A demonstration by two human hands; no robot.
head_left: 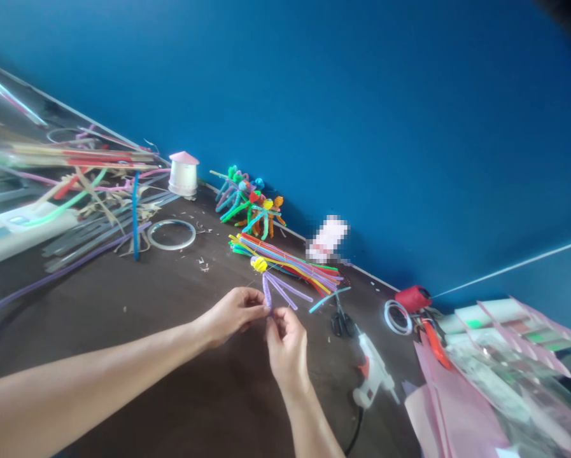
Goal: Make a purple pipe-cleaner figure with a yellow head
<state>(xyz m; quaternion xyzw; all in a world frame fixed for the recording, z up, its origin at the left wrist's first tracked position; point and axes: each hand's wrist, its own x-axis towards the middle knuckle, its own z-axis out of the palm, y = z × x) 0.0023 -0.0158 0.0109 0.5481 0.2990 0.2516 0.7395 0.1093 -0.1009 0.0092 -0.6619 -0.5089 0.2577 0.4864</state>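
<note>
While mid-table, hands well off wall

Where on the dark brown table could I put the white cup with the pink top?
Bare brown tabletop lies between the long purple pipe cleaner and the left forearm, and under that forearm, beside the right forearm. It is crowded far left by long coloured strips and at right by pink paper sheets.

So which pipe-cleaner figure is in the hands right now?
The purple one with the yellow head, held by the left hand and right hand; the other figures stand bunched by the wall.
</note>
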